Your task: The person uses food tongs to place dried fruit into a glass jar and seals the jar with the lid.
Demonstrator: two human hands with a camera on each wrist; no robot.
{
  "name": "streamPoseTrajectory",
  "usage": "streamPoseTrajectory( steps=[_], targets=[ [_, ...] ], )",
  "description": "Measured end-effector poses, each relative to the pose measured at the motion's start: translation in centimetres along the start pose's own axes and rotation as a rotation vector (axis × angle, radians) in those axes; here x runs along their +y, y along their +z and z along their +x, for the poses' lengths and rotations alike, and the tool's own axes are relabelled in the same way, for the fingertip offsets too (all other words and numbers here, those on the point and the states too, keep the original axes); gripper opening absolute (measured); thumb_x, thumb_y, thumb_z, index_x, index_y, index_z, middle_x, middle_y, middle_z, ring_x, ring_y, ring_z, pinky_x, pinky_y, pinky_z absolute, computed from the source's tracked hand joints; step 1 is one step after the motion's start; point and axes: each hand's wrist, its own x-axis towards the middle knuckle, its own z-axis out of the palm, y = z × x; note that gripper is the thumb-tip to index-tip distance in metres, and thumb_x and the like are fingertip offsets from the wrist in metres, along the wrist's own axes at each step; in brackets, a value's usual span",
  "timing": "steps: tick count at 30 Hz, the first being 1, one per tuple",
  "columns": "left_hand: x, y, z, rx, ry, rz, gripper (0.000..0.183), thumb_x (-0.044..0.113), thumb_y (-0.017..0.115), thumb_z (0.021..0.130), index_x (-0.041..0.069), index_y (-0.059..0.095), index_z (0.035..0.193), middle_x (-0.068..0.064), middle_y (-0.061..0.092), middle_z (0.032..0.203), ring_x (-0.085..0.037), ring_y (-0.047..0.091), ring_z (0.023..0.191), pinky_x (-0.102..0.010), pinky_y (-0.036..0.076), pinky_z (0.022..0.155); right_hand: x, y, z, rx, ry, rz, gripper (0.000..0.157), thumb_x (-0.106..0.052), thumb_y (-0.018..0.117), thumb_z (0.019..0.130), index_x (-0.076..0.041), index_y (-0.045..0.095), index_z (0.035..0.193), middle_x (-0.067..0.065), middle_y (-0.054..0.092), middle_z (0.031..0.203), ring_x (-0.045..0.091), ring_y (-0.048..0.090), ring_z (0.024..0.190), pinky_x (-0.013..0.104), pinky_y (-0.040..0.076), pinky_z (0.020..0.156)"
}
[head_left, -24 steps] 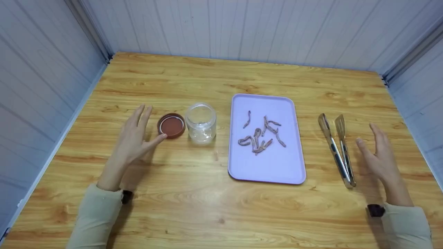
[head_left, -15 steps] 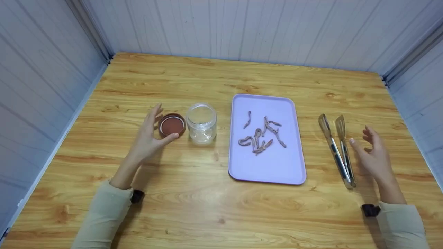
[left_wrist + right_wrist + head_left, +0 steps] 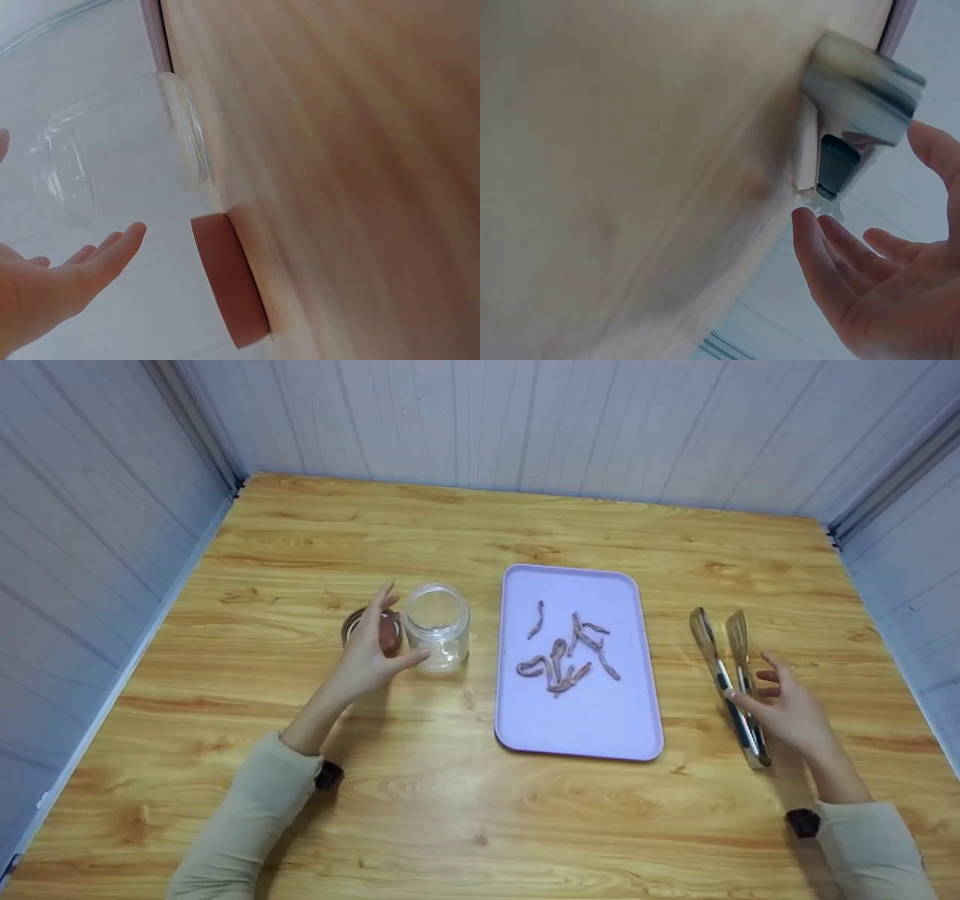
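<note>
A clear, wide-mouthed cylindrical jar point(image 3: 442, 626) stands upright on a yellow-brown wood-grain worktop point(image 3: 480, 817), left of centre, as a person's left hand point(image 3: 365, 664) hovers just beside it, fingers and thumb spread apart. The left-wrist view shows a gap between the fingertips and the jar's side. Partly hidden beneath that hand, a round reddish-brown lid point(image 3: 389, 634) lies inner face up, just left of the jar.

Well to the right, a pair of metal tongs point(image 3: 741, 730) with dark grip panels and brownish, translucent-looking heads lies with its arms fanned apart, the heads pointing away from the person. The right hand point(image 3: 799, 716) is poised at the tongs' handle, its thumb and loosely bent fingers well separated; whether the thumb touches the handle cannot be told.

Between jar and tongs sits a lavender rectangular tray point(image 3: 577, 727) with rounded corners, bearing a scatter of thin, twisted brownish strips point(image 3: 574, 678). Pale beige sleeves point(image 3: 259, 802) cover both forearms. Whitish panelled walls point(image 3: 570, 427) marked with thin grey lines enclose the worktop's far edge and both sides.
</note>
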Motion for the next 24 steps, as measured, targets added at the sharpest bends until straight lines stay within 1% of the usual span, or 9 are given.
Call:
streamPoseTrajectory(
  steps=[2,4,7,9,10,15,17,20,24],
  targets=[
    [0.1,0.3,0.3,-0.006,0.007,0.011,0.093,0.013,0.074,0.076,-0.003,0.012,0.143,-0.028,0.027,0.138,-0.038,0.030,0.125,-0.049,0.022,0.103,0.0,0.2,0.1,-0.024,0.009,-0.027,0.088,-0.037,0.060,0.087,0.004,0.006,0.143,0.040,0.033,0.126,0.054,0.042,0.104,0.061,0.040,0.079],
    [-0.7,0.6,0.8,-0.012,-0.001,0.004,0.095,0.016,0.075,0.076,-0.001,0.010,0.143,-0.026,0.026,0.139,-0.037,0.032,0.125,-0.048,0.025,0.102,-0.1,0.4,0.2,-0.043,0.016,-0.056,0.092,-0.040,0.061,0.086,0.004,0.005,0.143,0.040,0.034,0.126,0.053,0.043,0.104,0.060,0.041,0.078],
    [-2.4,1.1,1.7,-0.018,-0.017,-0.014,0.099,0.019,0.076,0.075,0.003,0.007,0.145,-0.024,0.025,0.139,-0.038,0.036,0.123,-0.047,0.034,0.096,-0.1,0.7,0.4,-0.055,0.010,-0.089,0.096,-0.042,0.064,0.083,0.005,0.005,0.143,0.039,0.036,0.124,0.051,0.045,0.102,0.057,0.042,0.076],
    [-3.3,1.3,2.2,-0.017,-0.029,-0.015,0.101,0.023,0.077,0.074,0.006,0.007,0.145,-0.022,0.026,0.139,-0.037,0.037,0.121,-0.045,0.036,0.094,0.0,0.8,0.6,-0.052,-0.005,-0.116,0.097,-0.040,0.066,0.082,0.007,0.007,0.142,0.039,0.037,0.123,0.051,0.046,0.101,0.057,0.042,0.074],
    [-3.5,1.4,2.4,-0.017,-0.033,-0.020,0.102,0.023,0.077,0.074,0.007,0.007,0.146,-0.022,0.027,0.139,-0.038,0.038,0.121,-0.045,0.037,0.093,0.0,0.9,0.6,-0.044,-0.016,-0.129,0.097,-0.039,0.067,0.081,0.008,0.008,0.142,0.039,0.038,0.122,0.051,0.047,0.100,0.057,0.042,0.074],
    [-3.8,1.5,2.6,-0.011,-0.042,-0.022,0.103,0.028,0.077,0.073,0.012,0.008,0.146,-0.018,0.032,0.136,-0.034,0.037,0.121,-0.044,0.034,0.097,0.2,1.1,0.9,-0.022,-0.061,-0.133,0.091,-0.025,0.071,0.079,0.010,0.013,0.140,0.040,0.038,0.120,0.054,0.046,0.100,0.058,0.042,0.073],
    [-3.7,1.5,2.6,-0.010,-0.041,-0.017,0.102,0.028,0.077,0.073,0.013,0.007,0.147,-0.018,0.034,0.135,-0.035,0.036,0.122,-0.045,0.032,0.098,0.3,1.1,1.0,-0.023,-0.071,-0.123,0.088,-0.018,0.071,0.079,0.010,0.013,0.140,0.039,0.039,0.119,0.055,0.045,0.100,0.058,0.042,0.073],
    [-3.7,1.6,2.7,-0.006,-0.035,-0.004,0.101,0.027,0.077,0.074,0.014,0.008,0.147,-0.018,0.035,0.135,-0.035,0.036,0.122,-0.046,0.031,0.099,0.4,0.9,1.0,-0.031,-0.077,-0.106,0.085,-0.009,0.069,0.079,0.010,0.013,0.140,0.038,0.041,0.116,0.054,0.046,0.099,0.057,0.043,0.073],
    [-3.8,1.6,2.8,-0.002,-0.025,0.007,0.100,0.026,0.077,0.074,0.013,0.009,0.147,-0.018,0.037,0.134,-0.035,0.038,0.121,-0.046,0.032,0.098,0.4,0.6,0.8,-0.037,-0.061,-0.070,0.083,-0.005,0.066,0.080,0.009,0.011,0.140,0.038,0.041,0.115,0.053,0.045,0.100,0.056,0.042,0.073]
  ],
)
